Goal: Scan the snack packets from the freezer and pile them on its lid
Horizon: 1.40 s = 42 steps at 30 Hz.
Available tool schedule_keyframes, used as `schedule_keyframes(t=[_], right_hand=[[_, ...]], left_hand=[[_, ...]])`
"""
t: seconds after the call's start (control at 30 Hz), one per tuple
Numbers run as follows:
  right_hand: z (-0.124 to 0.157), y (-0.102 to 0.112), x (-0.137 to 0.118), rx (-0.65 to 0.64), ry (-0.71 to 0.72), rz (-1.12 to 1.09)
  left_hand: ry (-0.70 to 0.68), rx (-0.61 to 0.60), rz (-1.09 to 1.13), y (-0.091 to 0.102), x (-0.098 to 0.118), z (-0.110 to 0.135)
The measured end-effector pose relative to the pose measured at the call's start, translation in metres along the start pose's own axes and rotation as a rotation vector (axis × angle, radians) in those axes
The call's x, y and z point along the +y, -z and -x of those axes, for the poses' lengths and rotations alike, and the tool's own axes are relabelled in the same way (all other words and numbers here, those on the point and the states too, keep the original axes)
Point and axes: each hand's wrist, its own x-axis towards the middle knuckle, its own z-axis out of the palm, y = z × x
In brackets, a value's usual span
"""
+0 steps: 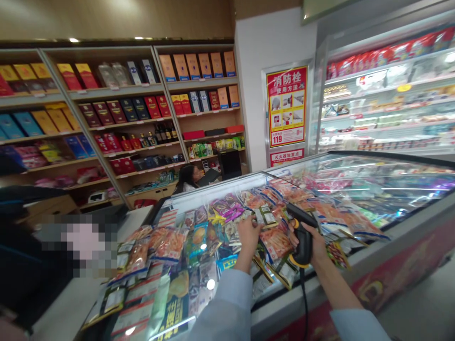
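My right hand is wrapped round the grip of a black-and-yellow barcode scanner, whose cord hangs down in front of the freezer. To its left, the curled fingers of my left hand are at the edge of a small silver-and-gold food packet; they seem to pinch it, though the fingertips are partly hidden. Around both hands, clear packs of orange-coloured food and more gold-edged packets lie on the glass top of a chest freezer.
More packs lie to the left beside a counter. One person in dark clothing stands at the left; another person's head shows behind the freezer. Shelves of boxes line the back wall, and a refrigerated display stands at right.
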Motion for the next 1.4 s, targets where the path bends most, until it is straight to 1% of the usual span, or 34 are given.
schedule_keyframes(t=[0.1,0.23,0.3,0.37,0.43,0.53,0.67,0.73,0.8,0.83,0.87,0.93,1.0,1.1,1.2,1.4], right_hand=[[0.003,-0.002,-0.002,0.000,-0.011,0.012],[0.005,-0.005,-0.003,0.024,-0.010,-0.012],[0.005,-0.008,-0.004,0.028,-0.016,-0.021],[0.001,-0.011,-0.005,0.000,-0.038,-0.008],[-0.007,-0.016,-0.008,-0.041,-0.070,0.020],[-0.028,-0.024,-0.012,-0.091,-0.107,0.053],[-0.063,-0.032,-0.011,-0.146,-0.166,0.065],[-0.076,-0.034,-0.008,-0.148,-0.185,0.053],[-0.082,-0.033,-0.003,-0.134,-0.193,0.033],[-0.083,-0.032,0.000,-0.127,-0.200,0.026],[-0.084,-0.030,0.003,-0.124,-0.213,0.022],[-0.085,-0.024,0.011,-0.135,-0.226,0.019],[-0.086,-0.019,0.018,-0.145,-0.190,-0.002],[-0.089,-0.017,0.025,-0.148,-0.123,-0.035],[-0.085,-0.020,0.022,-0.182,-0.132,-0.030],[-0.069,-0.029,0.004,-0.242,-0.137,-0.053]], left_hand=[[0.027,0.014,0.088,-0.004,-0.002,0.000],[0.013,0.047,0.140,-0.004,-0.005,-0.002],[-0.020,0.085,0.146,0.000,-0.006,-0.004],[-0.060,0.153,0.148,0.005,-0.009,-0.006],[-0.082,0.229,0.155,0.011,-0.013,-0.009],[-0.069,0.291,0.213,0.020,-0.020,-0.013],[0.000,0.403,0.263,0.033,-0.031,-0.019],[0.043,0.476,0.284,0.039,-0.039,-0.022],[0.087,0.540,0.381,0.042,-0.048,-0.026],[0.112,0.563,0.475,0.041,-0.053,-0.029],[0.142,0.569,0.600,0.040,-0.058,-0.032],[0.211,0.541,0.903,0.037,-0.065,-0.039],[0.282,0.512,1.176,0.033,-0.069,-0.044],[0.373,0.512,1.430,0.029,-0.070,-0.048],[0.417,0.477,1.501,0.029,-0.068,-0.048],[0.497,0.353,1.476,0.028,-0.063,-0.042]])
